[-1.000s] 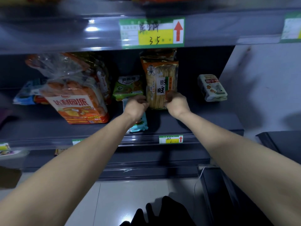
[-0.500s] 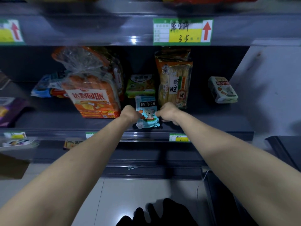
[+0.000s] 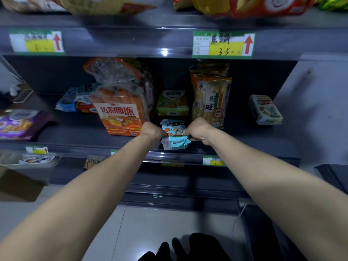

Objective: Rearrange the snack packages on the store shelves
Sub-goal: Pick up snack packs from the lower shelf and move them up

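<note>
A small light-blue snack pack (image 3: pixel 174 133) with a cartoon bear lies near the front of the dark middle shelf (image 3: pixel 79 134). My left hand (image 3: pixel 152 131) grips its left side and my right hand (image 3: pixel 197 130) grips its right side, fingers curled round the edges. Right behind it stands a green snack pack (image 3: pixel 172 103). A tall orange rice-cracker bag (image 3: pixel 210 95) stands upright just behind my right hand. A big orange bread bag (image 3: pixel 118 102) stands to the left of my left hand.
A white-and-beige pack (image 3: pixel 264 110) lies at the shelf's right end, a blue-white pack (image 3: pixel 75 99) and a purple pack (image 3: pixel 17 124) at the left. Large bags sit on the upper shelf (image 3: pixel 169 40). A lower shelf holds a tray (image 3: pixel 28 161). A grey wall (image 3: pixel 320 110) closes the right side.
My hands left the tall rice-cracker bag, dropped forward to the small blue pack and took hold of its two sides. The view also shifted left.
</note>
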Demonstrator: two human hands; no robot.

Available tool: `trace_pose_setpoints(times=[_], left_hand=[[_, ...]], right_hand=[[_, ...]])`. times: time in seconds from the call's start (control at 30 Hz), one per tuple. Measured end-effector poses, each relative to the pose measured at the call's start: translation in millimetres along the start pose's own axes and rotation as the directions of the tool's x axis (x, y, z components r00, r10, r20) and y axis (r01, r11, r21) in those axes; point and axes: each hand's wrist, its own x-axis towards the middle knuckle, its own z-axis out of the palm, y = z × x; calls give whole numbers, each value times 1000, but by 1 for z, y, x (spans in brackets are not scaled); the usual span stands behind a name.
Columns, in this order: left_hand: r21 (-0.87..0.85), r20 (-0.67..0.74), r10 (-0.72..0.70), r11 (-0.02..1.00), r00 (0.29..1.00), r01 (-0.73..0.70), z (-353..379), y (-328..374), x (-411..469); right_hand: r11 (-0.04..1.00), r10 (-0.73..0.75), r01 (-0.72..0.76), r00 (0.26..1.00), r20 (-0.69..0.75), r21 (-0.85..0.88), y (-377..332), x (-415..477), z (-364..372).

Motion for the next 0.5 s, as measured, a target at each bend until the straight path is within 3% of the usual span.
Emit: trace_pose_setpoints(times=[0.2,0.5], left_hand=[[-1,56,-40,999,998,40,-21,0,-32],[-34,167,56,998,984,-51,-56,-2,-79]], right_hand=[[997,54,-51,997,-46,64,-8,-40,4],[976,82,-58,991,-110,210,-8,-117,16]])
